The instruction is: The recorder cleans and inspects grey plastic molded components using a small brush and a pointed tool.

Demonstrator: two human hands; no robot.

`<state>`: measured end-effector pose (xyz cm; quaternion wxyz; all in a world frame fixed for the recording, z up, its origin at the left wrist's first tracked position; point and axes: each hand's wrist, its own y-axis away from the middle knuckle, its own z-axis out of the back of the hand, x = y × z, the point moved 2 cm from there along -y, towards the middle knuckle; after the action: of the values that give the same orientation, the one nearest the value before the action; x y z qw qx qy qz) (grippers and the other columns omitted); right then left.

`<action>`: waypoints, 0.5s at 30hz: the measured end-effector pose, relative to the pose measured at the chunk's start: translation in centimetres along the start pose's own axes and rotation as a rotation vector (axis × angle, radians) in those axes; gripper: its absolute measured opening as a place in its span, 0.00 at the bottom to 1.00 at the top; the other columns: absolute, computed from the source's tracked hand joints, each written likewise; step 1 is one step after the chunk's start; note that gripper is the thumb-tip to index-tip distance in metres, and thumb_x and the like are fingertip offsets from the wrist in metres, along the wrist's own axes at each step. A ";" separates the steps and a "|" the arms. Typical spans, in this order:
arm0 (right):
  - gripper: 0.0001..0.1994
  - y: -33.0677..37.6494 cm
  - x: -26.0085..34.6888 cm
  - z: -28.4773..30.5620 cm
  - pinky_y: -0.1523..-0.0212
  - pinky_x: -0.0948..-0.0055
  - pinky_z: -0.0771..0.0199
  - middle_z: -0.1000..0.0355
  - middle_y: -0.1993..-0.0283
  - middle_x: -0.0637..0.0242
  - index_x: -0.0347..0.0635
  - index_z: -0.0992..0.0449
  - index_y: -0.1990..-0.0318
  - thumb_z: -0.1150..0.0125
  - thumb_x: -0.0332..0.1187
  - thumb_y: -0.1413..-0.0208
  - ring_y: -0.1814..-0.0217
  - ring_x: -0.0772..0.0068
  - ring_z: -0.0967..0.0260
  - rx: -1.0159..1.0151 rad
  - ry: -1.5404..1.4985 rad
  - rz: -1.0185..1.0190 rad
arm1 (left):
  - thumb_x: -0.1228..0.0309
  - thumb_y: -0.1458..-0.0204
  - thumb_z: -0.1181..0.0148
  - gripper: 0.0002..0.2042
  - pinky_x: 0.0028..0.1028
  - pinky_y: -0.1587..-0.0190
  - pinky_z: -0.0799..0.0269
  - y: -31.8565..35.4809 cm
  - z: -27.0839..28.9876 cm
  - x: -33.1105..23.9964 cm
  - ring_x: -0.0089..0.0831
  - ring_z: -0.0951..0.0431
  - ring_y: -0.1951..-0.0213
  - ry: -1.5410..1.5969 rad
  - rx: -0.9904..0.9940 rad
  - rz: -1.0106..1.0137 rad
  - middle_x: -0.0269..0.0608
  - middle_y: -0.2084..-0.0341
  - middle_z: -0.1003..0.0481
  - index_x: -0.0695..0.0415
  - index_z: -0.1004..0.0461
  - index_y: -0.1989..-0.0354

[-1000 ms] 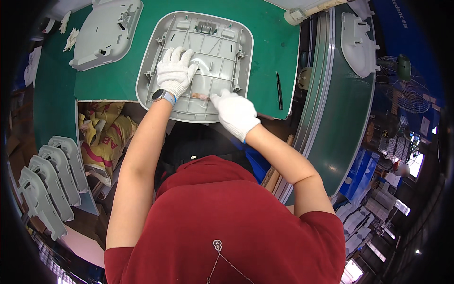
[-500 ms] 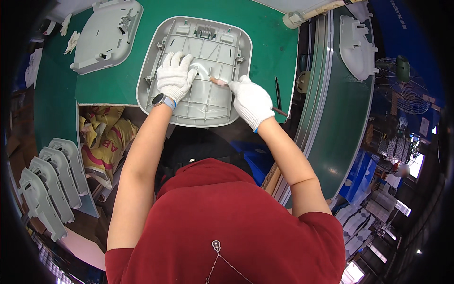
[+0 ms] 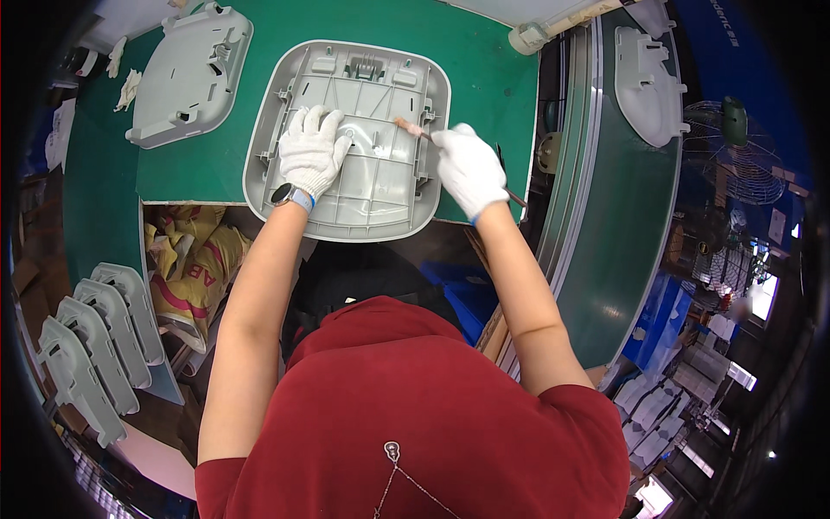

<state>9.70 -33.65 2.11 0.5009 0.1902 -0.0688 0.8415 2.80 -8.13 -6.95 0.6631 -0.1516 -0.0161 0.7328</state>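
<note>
A light grey plastic panel (image 3: 367,190) with raised rims and ribs lies on the green table. My left hand (image 3: 309,154), in a white knit glove, rests flat on its left part with the fingers spread. In my right hand (image 3: 469,173), also gloved in white, is a slim brush (image 3: 411,127) with a dark handle and a pinkish wrapped neck. Its brown tip is over the panel's upper right ribs; whether it touches them I cannot tell. The handle's dark end sticks out below the hand.
Another grey panel (image 3: 186,82) lies at the far left of the green table (image 3: 484,65). Several grey panels (image 3: 112,329) stand in a row at lower left, near yellow sacks (image 3: 203,268). To the right, a green conveyor belt (image 3: 618,233) carries a grey panel (image 3: 644,91).
My right hand has moved a little right, and the brush tip has shifted farther up the panel. My left hand stays flat on the panel. The whole view has shifted slightly.
</note>
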 end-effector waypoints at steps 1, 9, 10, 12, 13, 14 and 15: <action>0.10 0.6 -0.6 0.8 0.51 0.53 0.22 0.25 0.54 0.51 0.42 0.20 0.55 0.46 0.28 0.41 0.54 0.46 0.23 -0.046 -0.098 -0.013 | 0.52 0.43 0.41 0.24 0.47 0.40 0.30 0.0 0.2 -0.1 0.52 0.32 0.36 0.000 -0.007 0.003 0.42 0.39 0.29 0.46 0.25 0.39; 0.26 7.9 -13.9 -11.1 0.72 0.78 0.26 0.24 0.40 0.59 0.37 0.28 0.35 0.52 0.17 0.41 0.67 0.79 0.27 -0.209 -0.559 -0.545 | 0.52 0.41 0.42 0.24 0.48 0.36 0.35 -0.2 0.8 -0.6 0.53 0.35 0.34 0.060 0.060 0.018 0.44 0.38 0.30 0.46 0.26 0.38; 0.26 8.2 -13.0 -11.2 0.72 0.79 0.26 0.24 0.39 0.58 0.37 0.28 0.34 0.52 0.16 0.41 0.67 0.79 0.27 -0.169 -0.504 -0.545 | 0.53 0.41 0.41 0.24 0.48 0.34 0.36 -0.1 0.8 -0.6 0.53 0.35 0.33 0.072 0.091 0.030 0.45 0.38 0.31 0.47 0.27 0.38; 0.26 8.2 -12.0 -10.8 0.71 0.78 0.25 0.24 0.43 0.59 0.37 0.28 0.34 0.51 0.17 0.41 0.67 0.78 0.27 -0.223 -0.513 -0.524 | 0.52 0.42 0.41 0.25 0.49 0.35 0.36 0.1 0.5 -0.6 0.53 0.36 0.33 0.062 0.069 0.016 0.45 0.38 0.31 0.47 0.26 0.38; 0.26 7.7 -11.3 -10.0 0.71 0.77 0.25 0.24 0.46 0.60 0.38 0.27 0.34 0.50 0.18 0.41 0.66 0.78 0.26 -0.304 -0.513 -0.482 | 0.51 0.43 0.42 0.25 0.49 0.36 0.35 0.2 0.5 -0.6 0.53 0.36 0.33 0.056 0.048 0.009 0.45 0.38 0.31 0.47 0.26 0.38; 0.25 7.0 -10.5 -8.8 0.71 0.77 0.25 0.24 0.48 0.62 0.39 0.27 0.35 0.48 0.18 0.41 0.65 0.78 0.26 -0.385 -0.512 -0.441 | 0.51 0.43 0.42 0.25 0.49 0.36 0.35 0.2 0.6 -0.9 0.53 0.36 0.33 0.053 0.048 0.001 0.45 0.38 0.31 0.47 0.26 0.38; 0.26 5.9 -8.8 -6.6 0.66 0.74 0.23 0.26 0.53 0.62 0.42 0.26 0.35 0.48 0.19 0.42 0.63 0.75 0.25 -0.401 -0.481 -0.389 | 0.52 0.43 0.41 0.25 0.49 0.34 0.37 0.3 0.6 -1.4 0.56 0.37 0.33 0.036 0.060 0.046 0.46 0.37 0.31 0.48 0.27 0.38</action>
<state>6.67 -41.68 -6.93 0.6483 0.2903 -0.3109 0.6315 2.47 -9.40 -6.13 0.6504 -0.1452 0.0213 0.7453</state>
